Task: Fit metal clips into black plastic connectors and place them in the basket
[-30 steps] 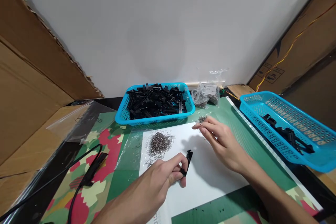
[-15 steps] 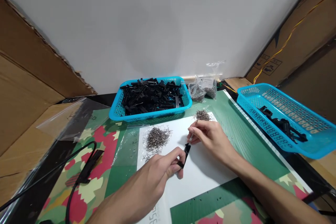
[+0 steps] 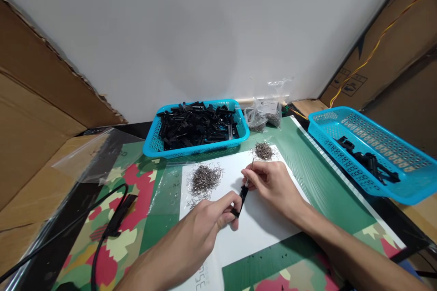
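Note:
My left hand (image 3: 218, 213) is closed around a small, narrow black plastic part (image 3: 243, 193), whose far end sticks out past the fingertips. Pinched in my right hand (image 3: 268, 184) is a thin, slim tool (image 3: 250, 175); its exact kind is too small to tell. The tool's near end meets the far end of the black part, or lies just above it. Both hands are over a white sheet (image 3: 252, 245). A heap of tiny bent metal pieces (image 3: 205, 178) lies beyond my left hand, and a smaller heap of metal pieces (image 3: 263, 151) beyond my right.
A blue basket (image 3: 196, 150) full of black plastic parts stands at the back. Another blue basket (image 3: 406, 193) on the right holds several such parts. Clear bags of metal pieces (image 3: 271, 116) lie behind. A black cable (image 3: 92, 254) crosses the left side, near cardboard (image 3: 30, 122).
My right hand has moved slightly down and left, bringing the thin tool to the black part's far end. My left hand keeps its hold almost unmoved.

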The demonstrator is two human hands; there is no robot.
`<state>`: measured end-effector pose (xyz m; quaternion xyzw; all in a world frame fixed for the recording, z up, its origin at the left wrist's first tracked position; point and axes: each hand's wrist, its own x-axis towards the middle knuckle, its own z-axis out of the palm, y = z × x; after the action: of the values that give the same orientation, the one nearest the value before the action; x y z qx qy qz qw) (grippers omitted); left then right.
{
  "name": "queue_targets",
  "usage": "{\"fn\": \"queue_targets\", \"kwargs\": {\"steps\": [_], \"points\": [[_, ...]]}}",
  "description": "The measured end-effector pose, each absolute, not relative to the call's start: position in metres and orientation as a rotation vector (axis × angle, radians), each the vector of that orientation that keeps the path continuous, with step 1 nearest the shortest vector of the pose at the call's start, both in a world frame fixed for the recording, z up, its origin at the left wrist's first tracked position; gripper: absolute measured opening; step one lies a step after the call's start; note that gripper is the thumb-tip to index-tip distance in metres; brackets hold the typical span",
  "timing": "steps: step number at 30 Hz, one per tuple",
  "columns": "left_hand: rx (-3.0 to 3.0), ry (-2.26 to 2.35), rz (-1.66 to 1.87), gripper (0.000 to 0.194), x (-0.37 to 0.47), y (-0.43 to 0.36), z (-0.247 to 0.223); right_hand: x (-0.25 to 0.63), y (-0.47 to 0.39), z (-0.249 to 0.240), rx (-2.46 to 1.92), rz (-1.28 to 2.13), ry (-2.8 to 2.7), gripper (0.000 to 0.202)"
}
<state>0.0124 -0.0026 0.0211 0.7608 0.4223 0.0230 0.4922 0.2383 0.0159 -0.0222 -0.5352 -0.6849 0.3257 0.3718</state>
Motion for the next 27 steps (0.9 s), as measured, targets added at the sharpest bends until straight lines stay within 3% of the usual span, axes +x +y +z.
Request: {"fn": "queue_targets", "kwargs": {"steps": [15, 20, 27], "points": [[1.889, 1.000, 0.116, 0.026, 0.013, 0.001, 0.021, 0.229, 0.003, -0.041, -1.346, 0.487, -1.930, 0.038], [1.904, 1.041, 0.042, 0.035, 0.011, 0.000, 0.028, 0.231, 0.010, -0.041, -1.254, 0.507, -1.806, 0.026], [1.979, 1.151, 0.275, 0.031, -0.006, 0.000, -0.013, 0.241, 0.029, -0.034, -1.033, 0.315, -2.023, 0.028]]}}
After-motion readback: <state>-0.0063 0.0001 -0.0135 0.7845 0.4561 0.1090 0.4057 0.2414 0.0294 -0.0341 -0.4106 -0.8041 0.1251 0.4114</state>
